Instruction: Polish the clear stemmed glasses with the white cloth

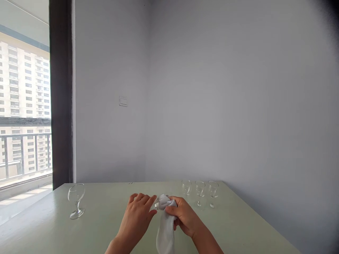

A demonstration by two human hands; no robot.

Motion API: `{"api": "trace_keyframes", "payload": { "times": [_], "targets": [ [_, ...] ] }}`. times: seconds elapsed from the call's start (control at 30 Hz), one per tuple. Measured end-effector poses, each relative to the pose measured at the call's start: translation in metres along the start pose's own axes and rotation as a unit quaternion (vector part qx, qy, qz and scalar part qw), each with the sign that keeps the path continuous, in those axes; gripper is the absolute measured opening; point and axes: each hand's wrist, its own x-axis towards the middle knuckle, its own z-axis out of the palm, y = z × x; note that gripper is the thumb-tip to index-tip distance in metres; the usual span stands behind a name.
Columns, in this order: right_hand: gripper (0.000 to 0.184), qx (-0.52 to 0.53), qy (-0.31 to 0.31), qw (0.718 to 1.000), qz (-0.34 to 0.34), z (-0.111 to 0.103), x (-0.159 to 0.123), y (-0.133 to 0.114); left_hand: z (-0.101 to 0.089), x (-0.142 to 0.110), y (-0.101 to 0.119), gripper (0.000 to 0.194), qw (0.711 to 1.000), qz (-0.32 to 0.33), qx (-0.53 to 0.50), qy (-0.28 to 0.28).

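Observation:
My right hand [185, 215] pinches a white cloth [165, 229] that hangs down toward the table's near edge. The cloth's top is bunched around a small clear glass [158, 204], only partly visible between my hands. My left hand [137, 217] is cupped around that glass, fingers curled on its far side. Both hands hover just above the pale green table [106, 225], near its front middle.
A lone stemmed glass [76, 201] stands upright at the table's left. Three small stemmed glasses [200, 192] stand in a row at the back right, close to the grey wall. A dark window frame [60, 95] and a balcony lie to the left.

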Motion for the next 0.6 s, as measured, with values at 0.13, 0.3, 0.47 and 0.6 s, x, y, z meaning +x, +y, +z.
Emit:
{"api": "trace_keyframes", "payload": {
  "times": [0.13,0.3,0.47,0.6],
  "targets": [
    [0.028,0.027,-0.017,0.999,-0.016,0.003,0.001,0.001,0.001,0.003,0.002,0.023,0.997,0.043,0.060,0.021],
    [0.031,-0.126,-0.118,0.985,0.003,-0.006,-0.011,-0.011,-0.003,-0.001,-0.014,0.020,0.976,-0.040,-0.147,-0.157],
    [0.025,0.000,-0.006,1.000,0.015,0.001,-0.002,-0.004,0.002,-0.001,-0.003,0.025,0.999,-0.009,0.020,-0.048],
    [0.027,0.069,0.032,0.997,0.010,0.009,0.001,-0.002,0.006,0.003,0.004,0.026,0.991,0.031,0.128,0.022]
  ]
}}
